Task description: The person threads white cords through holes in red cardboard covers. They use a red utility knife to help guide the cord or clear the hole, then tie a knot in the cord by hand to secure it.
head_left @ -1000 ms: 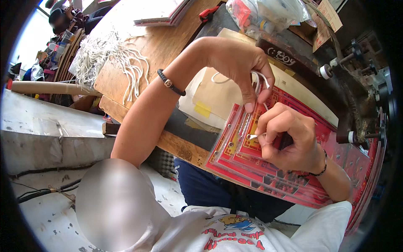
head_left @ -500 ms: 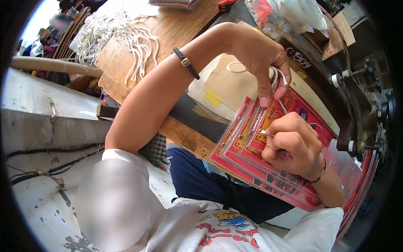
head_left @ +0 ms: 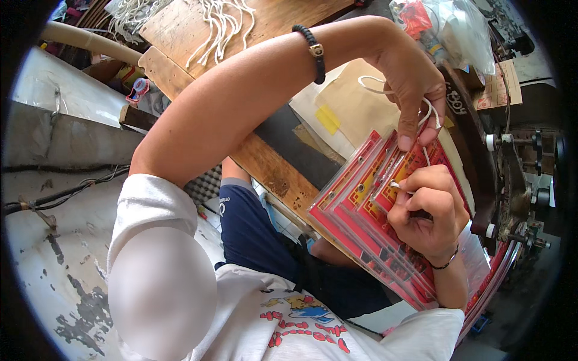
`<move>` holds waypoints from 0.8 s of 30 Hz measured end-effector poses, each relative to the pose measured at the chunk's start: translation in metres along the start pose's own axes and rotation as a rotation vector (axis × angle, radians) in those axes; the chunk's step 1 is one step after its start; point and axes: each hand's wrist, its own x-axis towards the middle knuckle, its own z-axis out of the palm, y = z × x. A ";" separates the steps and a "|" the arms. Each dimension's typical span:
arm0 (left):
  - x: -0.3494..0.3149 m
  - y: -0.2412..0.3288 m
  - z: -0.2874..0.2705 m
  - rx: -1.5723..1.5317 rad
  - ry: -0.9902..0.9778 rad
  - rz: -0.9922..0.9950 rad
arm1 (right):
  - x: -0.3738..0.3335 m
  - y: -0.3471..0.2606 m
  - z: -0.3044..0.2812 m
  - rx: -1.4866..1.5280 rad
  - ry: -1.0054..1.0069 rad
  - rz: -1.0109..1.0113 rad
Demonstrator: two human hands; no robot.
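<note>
A: Both hands at the upper edge of the red and yellow printed bags [head_left: 361,222]. Left hand [head_left: 409,84] comes across from the upper left, wrist bent, fingers curled down over the bag tops. White cord [head_left: 428,114] loops between its fingers, pinched there; thumb tip presses on the topmost bag.

B: Right hand?

A: Right hand [head_left: 428,207] is closed into a loose fist just below the left, thumb and forefinger nipping the white end of the cord at the bag's edge. Nothing else seen in that grip. Thin bracelet on the right wrist; black beaded bracelet [head_left: 313,51] on the left forearm.

B: Position of the bags?

A: Stacked, fanned slightly, clear plastic over red print. They lean from the person's lap up against the wooden workbench [head_left: 265,162], running down to the lower right. Small holes show along the near edge of the top ones.

B: Surroundings?

A: Brown paper bags [head_left: 352,102] lie on the bench under the left hand, one with a yellow patch. More white cords [head_left: 223,21] in a loose bundle at the far end of the bench. Clear plastic bag [head_left: 457,30] with red contents at upper right. Dark metal machine [head_left: 518,180] with rollers at right, just beyond the bags. Person wears a white printed shirt and dark blue shorts.
</note>
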 end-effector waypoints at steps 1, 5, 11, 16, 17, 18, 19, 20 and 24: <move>0.000 0.000 0.001 -0.003 0.007 0.002 | 0.000 -0.001 0.000 -0.012 -0.002 0.004; 0.000 0.001 0.000 0.016 0.005 0.014 | 0.002 -0.001 0.001 -0.047 -0.026 -0.001; 0.001 0.000 0.000 0.003 -0.001 0.019 | 0.003 -0.004 -0.002 -0.079 -0.060 0.044; 0.003 -0.004 -0.001 -0.017 -0.015 0.020 | 0.001 -0.006 -0.001 -0.041 -0.020 0.113; 0.004 -0.006 0.000 0.003 -0.008 0.074 | 0.001 -0.007 -0.002 -0.028 -0.026 0.141; 0.005 -0.009 -0.001 0.014 -0.005 0.100 | 0.001 -0.007 -0.004 -0.029 -0.025 0.140; 0.006 -0.011 -0.002 0.026 -0.001 0.126 | 0.002 -0.007 -0.005 -0.022 -0.039 0.143; 0.006 -0.011 -0.002 0.028 0.002 0.127 | 0.001 -0.008 -0.007 -0.016 -0.052 0.150; 0.006 -0.007 -0.002 0.048 0.008 0.130 | 0.002 -0.005 -0.012 -0.020 -0.073 0.137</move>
